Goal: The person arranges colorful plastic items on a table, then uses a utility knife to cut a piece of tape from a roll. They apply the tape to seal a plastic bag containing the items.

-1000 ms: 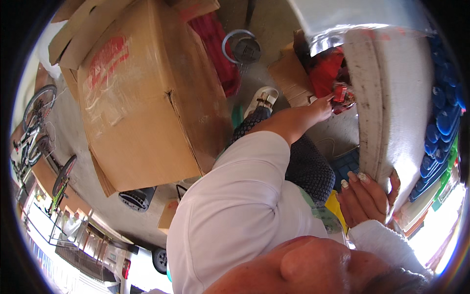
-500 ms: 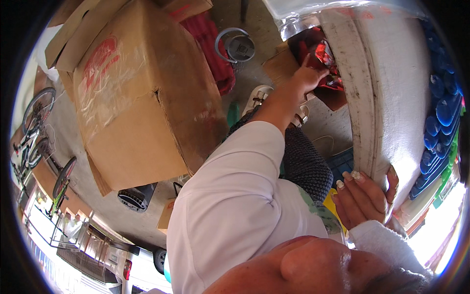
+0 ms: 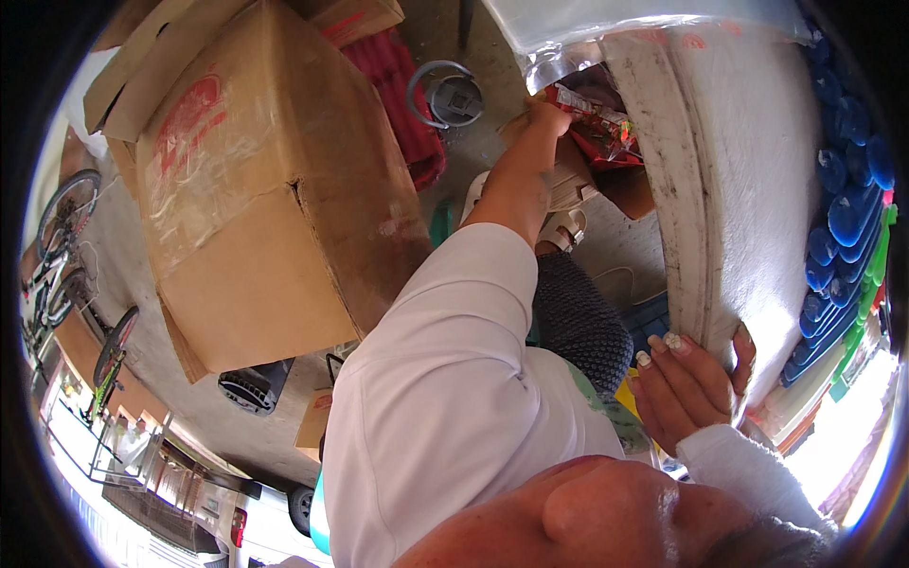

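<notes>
My left hand (image 3: pixel 549 117) reaches far forward and down. Its fingers are closed on the end of a shiny red packet (image 3: pixel 589 114), part of which is hidden behind the table edge. The packet lies over an open cardboard box (image 3: pixel 627 192) on the floor, with more red wrapping inside. My right hand (image 3: pixel 689 386) is at the near end of the white tabletop (image 3: pixel 762 189), against its edge. Its fingers are loosely bent, the thumb stands apart, and nothing shows in it.
A large cardboard carton (image 3: pixel 256 199) stands left, beside a red ridged plastic thing (image 3: pixel 398 104) and a grey round object with a ring (image 3: pixel 455 100). Clear plastic wrap (image 3: pixel 644 24) covers the table's far end. Blue bottle-like shapes (image 3: pixel 846 222) line the right. Bicycles (image 3: pixel 66 227) stand far left.
My left hand has moved left and slightly farther away; its fingers have gone from outstretched to closed on the red packet, whose end now lies farther left. My right hand stays at the table edge.
</notes>
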The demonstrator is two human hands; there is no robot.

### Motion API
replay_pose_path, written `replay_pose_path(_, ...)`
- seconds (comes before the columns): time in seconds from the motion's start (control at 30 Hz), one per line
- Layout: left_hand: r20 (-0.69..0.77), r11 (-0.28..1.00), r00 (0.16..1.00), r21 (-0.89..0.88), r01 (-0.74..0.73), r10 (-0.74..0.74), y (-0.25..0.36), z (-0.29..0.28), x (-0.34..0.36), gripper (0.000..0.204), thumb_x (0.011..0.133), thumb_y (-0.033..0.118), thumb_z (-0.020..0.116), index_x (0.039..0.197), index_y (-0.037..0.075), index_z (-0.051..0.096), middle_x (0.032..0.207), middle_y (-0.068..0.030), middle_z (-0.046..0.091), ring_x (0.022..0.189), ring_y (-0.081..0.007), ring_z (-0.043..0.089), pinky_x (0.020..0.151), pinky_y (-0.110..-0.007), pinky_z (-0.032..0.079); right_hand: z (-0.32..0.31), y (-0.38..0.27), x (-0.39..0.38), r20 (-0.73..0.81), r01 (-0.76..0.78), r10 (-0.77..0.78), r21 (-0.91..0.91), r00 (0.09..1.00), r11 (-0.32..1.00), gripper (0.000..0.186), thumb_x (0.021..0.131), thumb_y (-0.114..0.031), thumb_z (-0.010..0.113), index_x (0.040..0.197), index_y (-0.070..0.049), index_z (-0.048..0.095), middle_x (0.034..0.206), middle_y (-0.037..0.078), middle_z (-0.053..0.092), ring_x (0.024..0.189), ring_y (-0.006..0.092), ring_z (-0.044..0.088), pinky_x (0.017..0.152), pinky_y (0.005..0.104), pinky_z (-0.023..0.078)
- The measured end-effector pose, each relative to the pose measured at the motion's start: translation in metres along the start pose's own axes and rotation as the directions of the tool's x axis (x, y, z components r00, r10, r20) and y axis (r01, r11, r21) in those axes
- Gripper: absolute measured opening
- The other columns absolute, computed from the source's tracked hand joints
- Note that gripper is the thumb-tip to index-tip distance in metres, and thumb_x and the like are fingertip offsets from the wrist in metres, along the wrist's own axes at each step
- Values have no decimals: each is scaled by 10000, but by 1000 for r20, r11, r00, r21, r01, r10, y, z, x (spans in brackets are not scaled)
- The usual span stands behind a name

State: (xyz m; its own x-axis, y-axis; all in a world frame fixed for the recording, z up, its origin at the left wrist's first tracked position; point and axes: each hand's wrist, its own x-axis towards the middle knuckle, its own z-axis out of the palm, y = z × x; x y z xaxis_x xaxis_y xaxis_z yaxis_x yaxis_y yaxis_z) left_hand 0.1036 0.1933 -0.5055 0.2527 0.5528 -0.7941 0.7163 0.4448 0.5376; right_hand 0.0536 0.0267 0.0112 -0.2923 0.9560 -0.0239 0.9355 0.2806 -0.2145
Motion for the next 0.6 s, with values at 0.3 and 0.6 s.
replay_pose_path(0.3, 276, 872, 915, 312, -376, 296, 6, 64, -73, 365, 869, 206, 527, 1174, 8, 559, 1144, -240, 616, 1074, -370, 607, 912, -452, 486, 0, 10, -9, 7, 12, -12, 9, 1000, 1000, 219, 742, -143, 733, 933, -54, 673, 1013, 88, 700, 1139, 237, 546, 1068, 648, 225)
replay_pose_path(0.6, 343, 844, 821, 126, -521, 456, 22, 115, -148, 288, 935, 169, 363, 1048, 28, 588, 1029, -226, 666, 987, -376, 650, 819, -501, 518, 5, 10, -6, -25, 69, -69, -11, 997, 998, 205, 772, -154, 703, 947, -53, 672, 1015, 87, 696, 1122, 230, 548, 1053, 651, 255)
